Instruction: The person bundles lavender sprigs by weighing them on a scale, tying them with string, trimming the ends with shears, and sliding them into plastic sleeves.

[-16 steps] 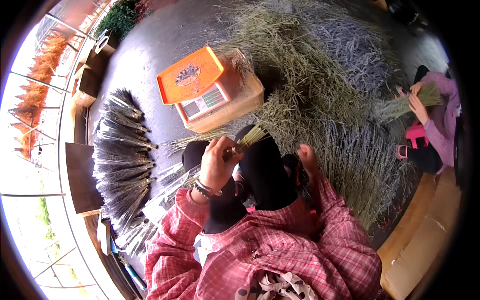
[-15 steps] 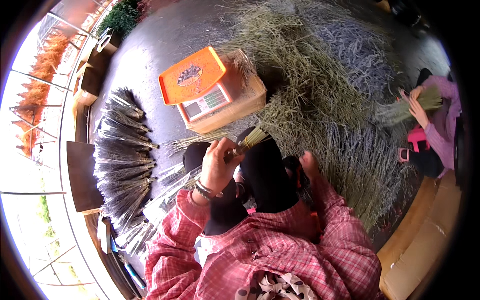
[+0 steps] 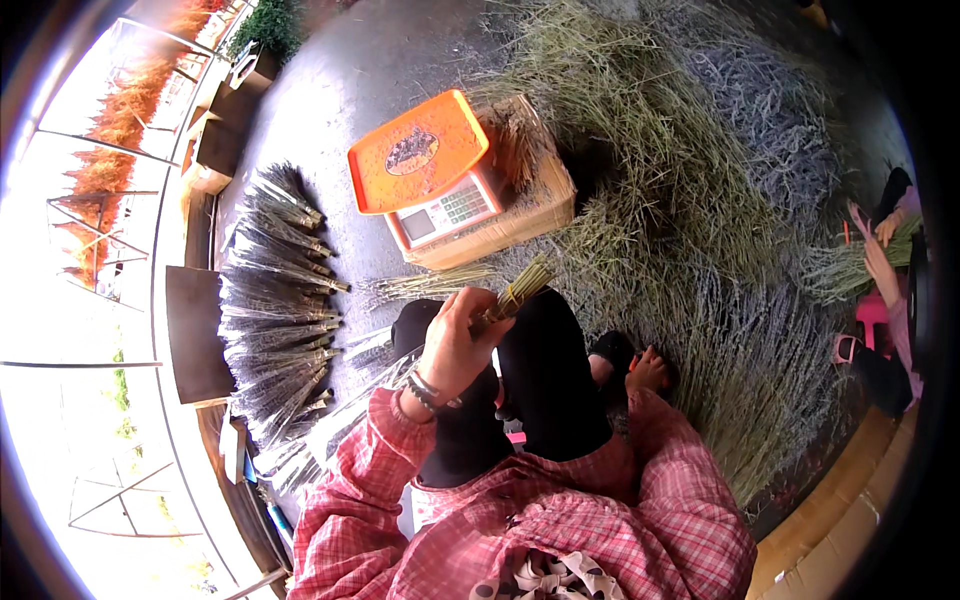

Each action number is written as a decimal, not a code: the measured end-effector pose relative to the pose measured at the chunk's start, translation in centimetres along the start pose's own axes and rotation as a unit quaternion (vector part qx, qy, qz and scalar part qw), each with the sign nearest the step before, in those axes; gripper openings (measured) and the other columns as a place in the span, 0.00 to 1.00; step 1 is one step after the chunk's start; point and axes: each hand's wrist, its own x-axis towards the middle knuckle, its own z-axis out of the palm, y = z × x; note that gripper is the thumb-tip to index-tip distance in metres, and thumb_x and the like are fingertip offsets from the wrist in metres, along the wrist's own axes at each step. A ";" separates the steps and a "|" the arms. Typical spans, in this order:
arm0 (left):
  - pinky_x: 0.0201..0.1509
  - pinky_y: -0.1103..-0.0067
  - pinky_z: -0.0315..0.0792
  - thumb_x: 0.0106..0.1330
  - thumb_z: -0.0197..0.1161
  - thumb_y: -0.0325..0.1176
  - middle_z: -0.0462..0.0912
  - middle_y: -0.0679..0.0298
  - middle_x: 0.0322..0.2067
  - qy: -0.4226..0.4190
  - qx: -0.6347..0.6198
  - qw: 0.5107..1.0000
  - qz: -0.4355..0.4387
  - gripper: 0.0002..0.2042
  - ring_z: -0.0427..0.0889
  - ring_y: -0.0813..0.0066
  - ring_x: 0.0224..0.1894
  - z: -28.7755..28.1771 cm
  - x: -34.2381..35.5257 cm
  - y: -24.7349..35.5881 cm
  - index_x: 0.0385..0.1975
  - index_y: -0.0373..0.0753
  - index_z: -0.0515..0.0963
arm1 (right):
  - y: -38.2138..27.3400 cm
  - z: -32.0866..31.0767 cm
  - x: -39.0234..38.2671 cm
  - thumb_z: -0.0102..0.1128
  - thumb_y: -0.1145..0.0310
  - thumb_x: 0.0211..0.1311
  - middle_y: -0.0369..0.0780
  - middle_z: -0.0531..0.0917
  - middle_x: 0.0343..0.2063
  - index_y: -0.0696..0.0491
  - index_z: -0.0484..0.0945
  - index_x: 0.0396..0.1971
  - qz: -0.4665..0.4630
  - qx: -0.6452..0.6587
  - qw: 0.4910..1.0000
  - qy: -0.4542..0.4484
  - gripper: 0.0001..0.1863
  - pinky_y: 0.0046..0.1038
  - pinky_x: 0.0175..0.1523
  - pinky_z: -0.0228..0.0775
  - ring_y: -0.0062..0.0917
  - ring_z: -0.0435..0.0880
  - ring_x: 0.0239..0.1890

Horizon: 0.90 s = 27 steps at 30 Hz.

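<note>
At the centre, the lavender bundle (image 3: pixel 534 277) has yellow-green stems and a yellow band (image 3: pixel 511 297). Below, the shirt (image 3: pixel 570 515) is pinkish-red plaid with pale lines, the trousers (image 3: pixel 545 385) black, the scarf (image 3: pixel 597 577) cream with dark polka dots. Upper centre, an orange tray (image 3: pixel 445 135) bears a dark oval print; the scale (image 3: pixel 420 222) is white and orange, its carton (image 3: pixel 535 215) brown. Upper right, the lavender heap (image 3: pixel 690 200) runs olive-green to greyish purple. At left, wrapped bundles (image 3: pixel 275 305) show dark purple with silvery glints.

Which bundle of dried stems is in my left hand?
The yellow-green bundle tied with a yellow band, above your knees in your left hand; the grey-purple bundles lie side by side on the grey floor.
</note>
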 end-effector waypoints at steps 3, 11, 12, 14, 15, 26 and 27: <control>0.30 0.80 0.69 0.57 0.63 0.32 0.77 0.59 0.24 0.002 0.012 1.000 0.003 0.11 0.78 0.73 0.25 -0.2 0.1 0.2 0.37 0.35 0.73 | 0.4 -2.5 0.0 0.62 0.61 0.45 0.46 0.72 0.42 0.51 0.66 0.51 0.021 0.090 0.990 -0.109 0.30 0.41 0.48 0.65 0.42 0.72 0.43; 0.26 0.82 0.69 0.58 0.63 0.33 0.77 0.60 0.22 0.007 -0.001 0.999 0.035 0.12 0.77 0.76 0.22 0.6 0.0 -0.7 0.38 0.35 0.76 | -5.1 -23.3 1.1 0.58 0.74 0.46 0.44 0.72 0.47 0.50 0.65 0.55 -0.269 0.552 0.765 -0.196 0.31 0.30 0.55 0.64 0.32 0.72 0.49; 0.26 0.82 0.69 0.58 0.63 0.33 0.77 0.60 0.21 0.004 -0.019 0.999 0.031 0.12 0.77 0.76 0.22 0.7 0.0 -0.8 0.38 0.34 0.76 | -5.9 -26.3 0.9 0.59 0.74 0.46 0.44 0.72 0.45 0.50 0.63 0.57 -0.309 0.520 0.768 -0.211 0.32 0.31 0.54 0.64 0.32 0.73 0.48; 0.25 0.83 0.68 0.58 0.63 0.33 0.78 0.61 0.21 0.002 -0.014 0.999 0.042 0.11 0.77 0.79 0.21 0.7 0.2 0.1 0.37 0.34 0.76 | -7.0 -31.0 0.7 0.59 0.74 0.47 0.43 0.72 0.42 0.48 0.60 0.59 -0.370 0.468 0.768 -0.233 0.35 0.31 0.52 0.65 0.32 0.73 0.45; 0.25 0.83 0.69 0.57 0.63 0.33 0.78 0.61 0.21 0.001 -0.012 0.999 0.047 0.11 0.77 0.79 0.20 0.7 0.1 0.2 0.37 0.34 0.76 | -7.5 -33.2 0.4 0.60 0.73 0.47 0.43 0.72 0.41 0.47 0.59 0.59 -0.393 0.448 0.766 -0.242 0.36 0.32 0.51 0.66 0.32 0.73 0.44; 0.29 0.75 0.69 0.54 0.65 0.39 0.77 0.63 0.19 0.019 -0.016 0.999 0.044 0.11 0.72 0.68 0.23 1.0 -0.8 0.4 0.34 0.42 0.79 | -10.1 -36.1 -0.1 0.61 0.71 0.48 0.41 0.73 0.35 0.48 0.59 0.60 -0.407 0.468 0.726 -0.299 0.36 0.30 0.48 0.67 0.29 0.74 0.39; 0.29 0.75 0.69 0.54 0.65 0.39 0.77 0.63 0.19 0.015 -0.010 0.999 0.044 0.11 0.73 0.68 0.23 1.0 -0.8 0.4 0.34 0.42 0.79 | -10.2 -36.2 -0.2 0.60 0.71 0.48 0.41 0.74 0.34 0.49 0.60 0.59 -0.408 0.465 0.731 -0.287 0.35 0.30 0.46 0.68 0.29 0.74 0.37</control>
